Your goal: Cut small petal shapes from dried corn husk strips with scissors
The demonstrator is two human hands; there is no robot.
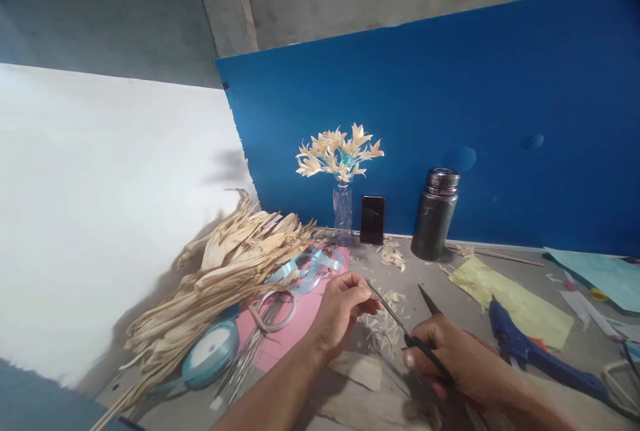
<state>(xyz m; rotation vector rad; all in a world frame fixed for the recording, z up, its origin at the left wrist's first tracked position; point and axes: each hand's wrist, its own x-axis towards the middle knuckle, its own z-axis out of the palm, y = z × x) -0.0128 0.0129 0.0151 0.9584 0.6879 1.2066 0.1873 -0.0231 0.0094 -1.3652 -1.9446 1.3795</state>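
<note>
My left hand (343, 304) is closed in a pinch; what its fingertips hold is too small to make out. Wrapped around black-handled scissors (423, 349) is my right hand (450, 354), and their thin blade reaches up to my left fingertips. A bit of red shows under the right hand. Behind that hand a dark pointed blade (429, 299) sticks out; whether it belongs to the same scissors I cannot tell. Below the hands are husk scraps (385, 324) and a flat piece of pale husk (357, 369) on the grey table.
To the left lie a heap of dried corn husks (220, 277), blue ribbon (310, 274), a ribbon roll (213, 351), wires (250, 357) and pink paper (280, 334). Behind stand a vase (343, 207) of husk flowers (340, 151), phone (373, 219) and flask (434, 217). A blue glue gun (530, 347) lies right.
</note>
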